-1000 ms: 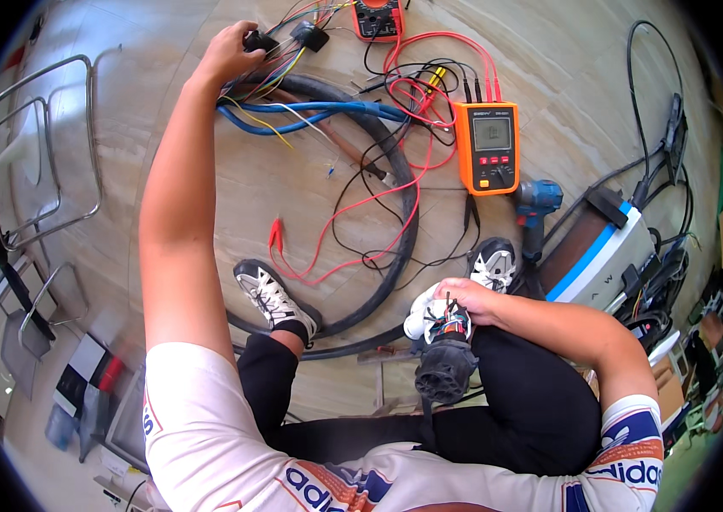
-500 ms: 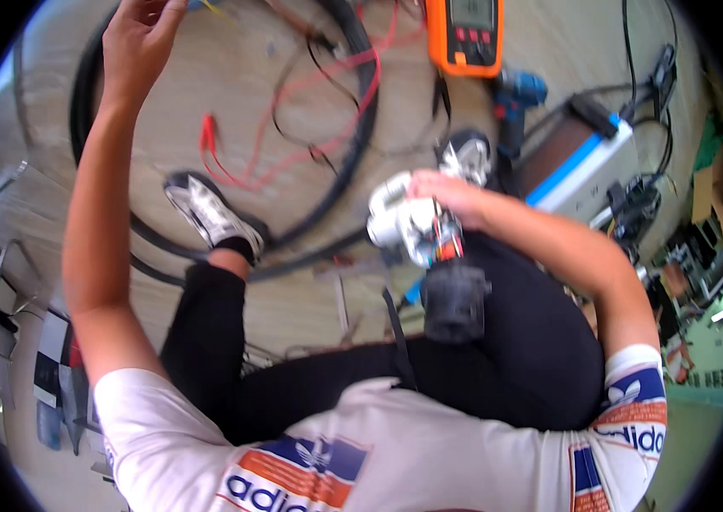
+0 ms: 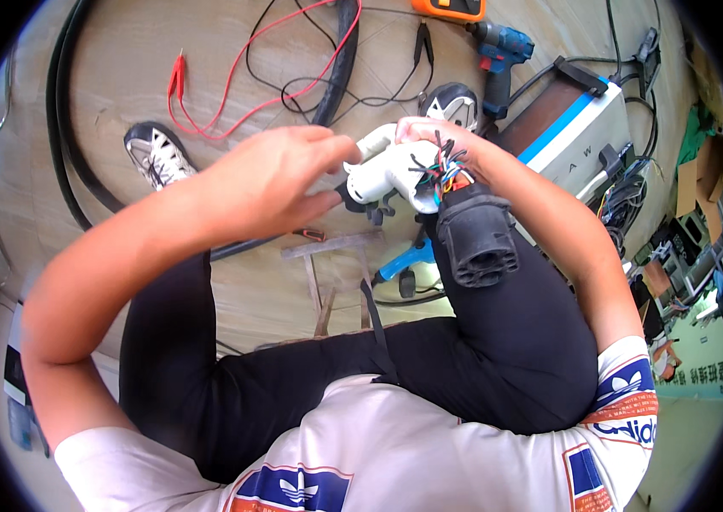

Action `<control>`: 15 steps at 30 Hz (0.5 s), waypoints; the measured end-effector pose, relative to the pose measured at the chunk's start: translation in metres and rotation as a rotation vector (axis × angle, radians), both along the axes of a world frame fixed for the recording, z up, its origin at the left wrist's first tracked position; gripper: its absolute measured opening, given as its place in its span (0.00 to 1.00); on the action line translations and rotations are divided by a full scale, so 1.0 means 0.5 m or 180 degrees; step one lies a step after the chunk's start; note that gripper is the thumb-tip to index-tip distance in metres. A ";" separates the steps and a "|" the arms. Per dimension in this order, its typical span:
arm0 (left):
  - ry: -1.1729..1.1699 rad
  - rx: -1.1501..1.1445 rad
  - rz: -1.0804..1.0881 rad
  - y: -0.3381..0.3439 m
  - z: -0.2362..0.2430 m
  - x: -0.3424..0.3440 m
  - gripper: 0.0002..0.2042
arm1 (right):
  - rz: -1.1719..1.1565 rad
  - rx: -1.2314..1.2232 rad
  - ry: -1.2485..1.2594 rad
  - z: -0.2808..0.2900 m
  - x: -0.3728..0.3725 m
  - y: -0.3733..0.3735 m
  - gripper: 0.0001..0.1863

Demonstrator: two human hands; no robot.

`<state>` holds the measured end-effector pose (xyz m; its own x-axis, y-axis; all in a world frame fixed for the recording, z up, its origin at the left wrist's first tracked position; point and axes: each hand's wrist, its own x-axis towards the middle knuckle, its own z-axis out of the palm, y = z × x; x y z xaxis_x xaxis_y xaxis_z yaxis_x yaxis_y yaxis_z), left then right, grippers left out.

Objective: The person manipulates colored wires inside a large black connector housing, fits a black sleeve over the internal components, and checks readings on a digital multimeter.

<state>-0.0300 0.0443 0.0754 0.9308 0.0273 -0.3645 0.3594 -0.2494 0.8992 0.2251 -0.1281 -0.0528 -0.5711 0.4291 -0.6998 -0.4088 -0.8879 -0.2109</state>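
My right hand (image 3: 438, 136) grips a white plastic plug housing (image 3: 408, 179) above my right thigh. Bundled coloured wires (image 3: 451, 175) come out of its open end, with a black round multi-pin connector (image 3: 476, 239) hanging from them. My left hand (image 3: 293, 179) is at the housing's left side, thumb and fingers apart and curved; whether the fingertips touch it is unclear.
On the floor lie red and black clip leads (image 3: 176, 77), a thick black cable (image 3: 61, 94), an orange meter (image 3: 451, 7), a blue cordless driver (image 3: 502, 51) and a white case with blue stripe (image 3: 566, 136). Below is a wooden stand (image 3: 319, 252). Clutter (image 3: 711, 264) fills the right.
My left hand has come down and inward from the wires and black modules to the white housing. My right hand has lifted the housing slightly. The view has shifted toward my lap.
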 end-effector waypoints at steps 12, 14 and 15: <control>0.1783 0.0420 0.0887 0.081 -0.069 -0.266 0.18 | 0.0218 -0.0191 0.1574 0.042 -0.041 0.044 0.29; 0.1762 0.0750 0.1032 0.106 -0.119 -0.289 0.19 | 0.0235 -0.0330 0.1685 0.042 -0.042 0.048 0.32; 0.1642 0.0727 0.1088 0.115 -0.157 -0.282 0.19 | 0.0205 -0.0412 0.1649 0.048 -0.032 0.040 0.33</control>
